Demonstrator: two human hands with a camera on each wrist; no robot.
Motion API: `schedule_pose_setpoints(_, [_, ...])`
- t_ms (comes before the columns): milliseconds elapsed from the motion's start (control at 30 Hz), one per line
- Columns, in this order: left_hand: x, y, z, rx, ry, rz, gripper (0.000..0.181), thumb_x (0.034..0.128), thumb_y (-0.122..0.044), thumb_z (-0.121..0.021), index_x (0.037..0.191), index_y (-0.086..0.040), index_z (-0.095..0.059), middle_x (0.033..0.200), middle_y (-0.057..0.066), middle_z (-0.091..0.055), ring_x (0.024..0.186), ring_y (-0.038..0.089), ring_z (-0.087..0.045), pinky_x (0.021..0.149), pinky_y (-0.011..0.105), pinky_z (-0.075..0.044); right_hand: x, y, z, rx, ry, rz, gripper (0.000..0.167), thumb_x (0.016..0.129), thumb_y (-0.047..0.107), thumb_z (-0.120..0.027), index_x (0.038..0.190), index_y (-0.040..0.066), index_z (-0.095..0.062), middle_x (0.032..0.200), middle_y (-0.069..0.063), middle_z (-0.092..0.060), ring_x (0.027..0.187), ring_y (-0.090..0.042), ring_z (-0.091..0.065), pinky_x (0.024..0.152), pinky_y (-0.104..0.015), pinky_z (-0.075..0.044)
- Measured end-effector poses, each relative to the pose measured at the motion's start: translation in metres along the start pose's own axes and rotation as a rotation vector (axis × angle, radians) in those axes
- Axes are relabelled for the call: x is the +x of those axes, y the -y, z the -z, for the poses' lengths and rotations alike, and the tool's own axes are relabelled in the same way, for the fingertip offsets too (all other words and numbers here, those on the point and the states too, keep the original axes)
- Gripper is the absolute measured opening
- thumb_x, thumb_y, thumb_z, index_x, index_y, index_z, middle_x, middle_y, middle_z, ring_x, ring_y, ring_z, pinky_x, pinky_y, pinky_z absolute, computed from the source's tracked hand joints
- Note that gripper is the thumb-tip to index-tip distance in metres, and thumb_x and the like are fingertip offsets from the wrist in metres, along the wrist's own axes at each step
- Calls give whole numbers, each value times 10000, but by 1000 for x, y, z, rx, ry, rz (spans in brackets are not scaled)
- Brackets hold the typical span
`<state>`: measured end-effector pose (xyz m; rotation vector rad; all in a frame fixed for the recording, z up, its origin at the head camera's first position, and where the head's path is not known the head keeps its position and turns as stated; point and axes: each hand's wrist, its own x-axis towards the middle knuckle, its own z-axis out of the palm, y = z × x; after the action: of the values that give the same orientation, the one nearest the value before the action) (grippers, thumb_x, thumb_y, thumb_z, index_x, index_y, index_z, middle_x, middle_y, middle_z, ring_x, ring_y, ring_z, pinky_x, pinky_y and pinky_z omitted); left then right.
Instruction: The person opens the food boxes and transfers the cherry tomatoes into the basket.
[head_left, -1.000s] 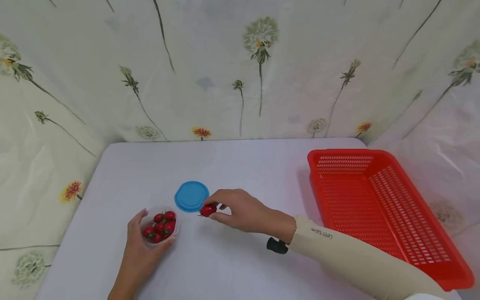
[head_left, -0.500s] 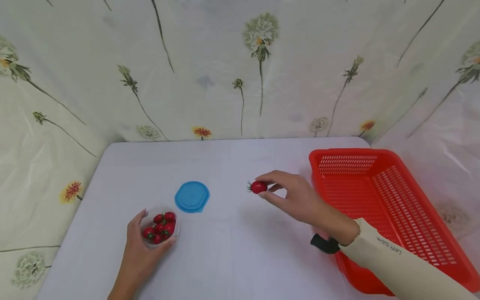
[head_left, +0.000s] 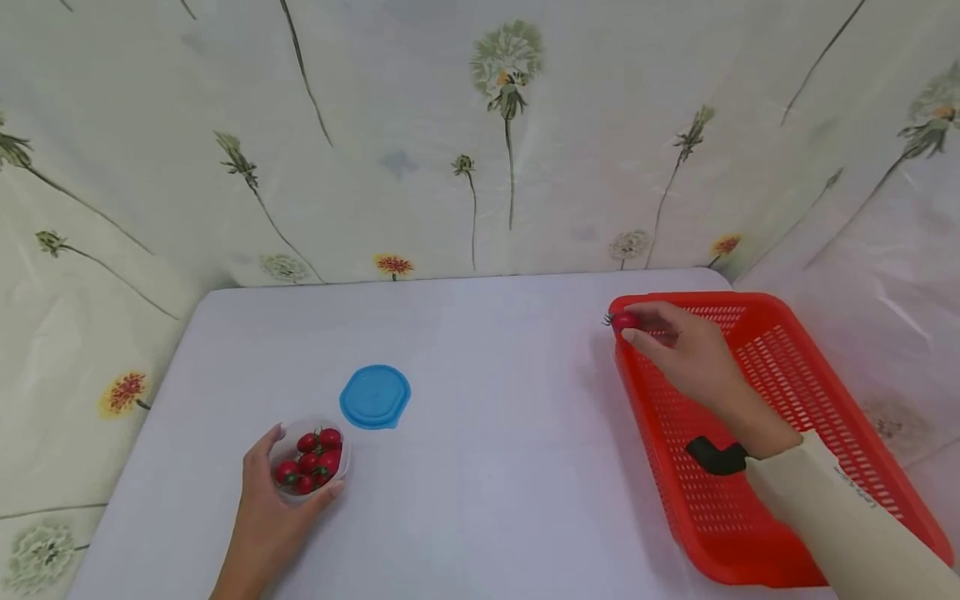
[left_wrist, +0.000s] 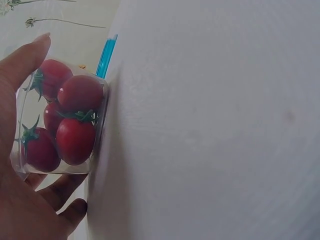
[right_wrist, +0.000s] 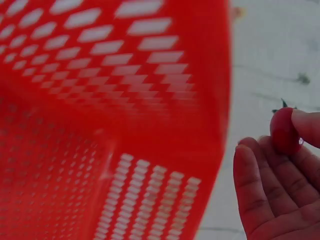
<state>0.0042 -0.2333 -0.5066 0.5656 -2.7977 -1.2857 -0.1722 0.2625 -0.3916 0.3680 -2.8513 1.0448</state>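
Note:
A cherry tomato (head_left: pixel 626 322) with its green stem is pinched between thumb and fingers of my right hand (head_left: pixel 693 354), over the far left corner of a red plastic basket (head_left: pixel 654 467). The right wrist view shows the same cherry tomato (right_wrist: pixel 285 131) beside the basket's wall. My left hand (head_left: pixel 273 521) grips a clear plastic container (head_left: pixel 341 471), its thumb and fingers around the sides. Several cherry tomatoes (head_left: pixel 307 462) lie in that container, and the left wrist view shows them through its clear wall (left_wrist: pixel 56 167).
A blue lid (head_left: pixel 375 397) lies flat on the white table (head_left: pixel 510 467), just beyond the container. Behind the table hangs a flowered curtain (head_left: pixel 420 150). The basket stands at the table's right side, with the right forearm passing over it.
My right hand has carried the cherry tomato rightward and away from me, from near the blue lid to the basket's far left corner. The left hand still holds the container in place.

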Motion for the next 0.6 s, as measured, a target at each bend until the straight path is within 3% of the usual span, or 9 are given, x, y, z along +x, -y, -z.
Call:
schedule_pose_setpoints(233, [-1, 0, 0, -6, 7, 4, 1237, 803, -520, -891, 1674, -195, -75, 1643, 180, -225, 1495, 447, -257, 1078, 729, -365, 3, -39, 6, -45, 31, -68, 438, 1008, 176, -720, 1403, 36, -593, 1284, -222, -664, 1140, -436, -638, 888, -623, -576])
schedule_pose_setpoints(600, [-2, -1, 2, 2, 10, 5, 1238, 800, -524, -892, 1673, -193, -79, 1640, 186, -229, 1488, 456, -265, 1064, 734, -376, 10, -76, -8, -87, 174, -174, 458, 996, 215, -729, 1387, 34, -572, 1281, -223, -650, 1097, -416, -637, 902, -584, -587])
